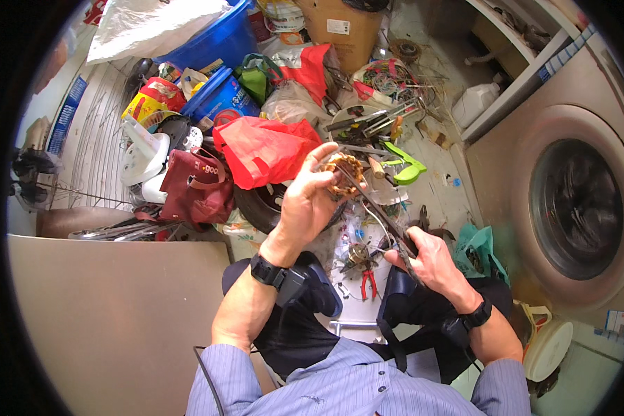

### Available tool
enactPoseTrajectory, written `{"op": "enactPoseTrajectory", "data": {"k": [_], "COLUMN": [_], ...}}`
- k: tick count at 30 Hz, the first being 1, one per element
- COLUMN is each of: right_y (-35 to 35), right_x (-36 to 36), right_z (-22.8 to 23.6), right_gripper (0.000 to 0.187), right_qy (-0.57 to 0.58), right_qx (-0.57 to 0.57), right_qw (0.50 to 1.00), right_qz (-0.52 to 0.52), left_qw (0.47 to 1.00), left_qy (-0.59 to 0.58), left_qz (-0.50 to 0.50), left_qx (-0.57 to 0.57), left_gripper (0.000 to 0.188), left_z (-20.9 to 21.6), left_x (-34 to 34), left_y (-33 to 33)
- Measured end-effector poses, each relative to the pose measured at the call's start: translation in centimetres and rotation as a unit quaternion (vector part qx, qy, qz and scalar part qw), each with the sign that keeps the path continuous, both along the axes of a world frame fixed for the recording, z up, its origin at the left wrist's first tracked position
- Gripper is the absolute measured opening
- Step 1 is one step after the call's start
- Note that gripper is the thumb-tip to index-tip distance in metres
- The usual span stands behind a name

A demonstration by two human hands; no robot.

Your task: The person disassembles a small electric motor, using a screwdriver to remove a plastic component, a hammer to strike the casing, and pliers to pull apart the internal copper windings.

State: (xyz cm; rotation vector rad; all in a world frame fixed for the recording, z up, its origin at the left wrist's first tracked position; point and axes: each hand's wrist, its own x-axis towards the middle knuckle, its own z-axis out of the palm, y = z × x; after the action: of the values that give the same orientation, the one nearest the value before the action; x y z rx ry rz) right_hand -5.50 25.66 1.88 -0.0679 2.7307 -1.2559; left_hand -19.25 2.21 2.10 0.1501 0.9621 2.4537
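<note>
My left hand (310, 197), raised in front of me, grips a ring-shaped motor stator (344, 173) wound with copper-coloured wire, fingers and thumb around its left side. A long, dark metal tool (384, 213) lies in my closed right hand (430, 262). It slants up to the left, its tip at the ring's opening; the exact kind of tool is unclear. Below, between my feet, red-handled pliers (369, 283) rest on the floor near a small round metal part (358, 254) with wires. Past the ring lies a tool with bright green handles (410, 170).
A washing machine (492, 173) stands at my right, a beige panel (118, 312) at my left. Ahead are a red bag (265, 149), a maroon bag (200, 184), a tyre (253, 209), blue tubs (222, 97), a cardboard box (336, 45) and tangled wires (388, 80).
</note>
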Motion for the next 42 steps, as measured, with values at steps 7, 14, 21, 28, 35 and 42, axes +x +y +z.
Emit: {"op": "enactPoseTrajectory", "data": {"k": [7,14,21,28,35,42], "right_y": [0.8,-0.8,-1.9,-3.0,-4.3,-5.1], "right_x": [-0.9,-1.2,-1.4,-1.2,-1.7,-2.0], "right_z": [0.7,0.1,-0.6,-0.5,0.0,-0.2], "right_gripper": [0.045,0.041,0.046,0.051,0.058,0.059], "right_qy": [0.042,0.13,0.197,0.185,0.186,0.157], "right_qx": [-0.011,0.041,0.114,0.107,0.143,0.141], "right_qw": [0.999,0.99,0.973,0.975,0.97,0.976], "right_qz": [-0.031,-0.039,-0.043,-0.058,-0.064,-0.055], "left_qw": [0.999,0.999,0.999,0.994,0.991,0.99], "left_qy": [-0.012,0.001,0.015,-0.047,-0.033,0.055], "left_qz": [0.031,0.036,0.034,0.05,0.078,0.125], "left_qx": [0.006,-0.021,0.017,0.08,0.107,0.027], "left_gripper": [0.054,0.056,0.06,0.058,0.06,0.072], "left_z": [-0.1,-0.1,-1.2,-0.2,-0.3,-0.2], "left_x": [-0.3,0.7,1.7,2.5,2.5,2.5], "left_y": [-0.3,0.9,1.7,2.4,2.7,2.8]}}
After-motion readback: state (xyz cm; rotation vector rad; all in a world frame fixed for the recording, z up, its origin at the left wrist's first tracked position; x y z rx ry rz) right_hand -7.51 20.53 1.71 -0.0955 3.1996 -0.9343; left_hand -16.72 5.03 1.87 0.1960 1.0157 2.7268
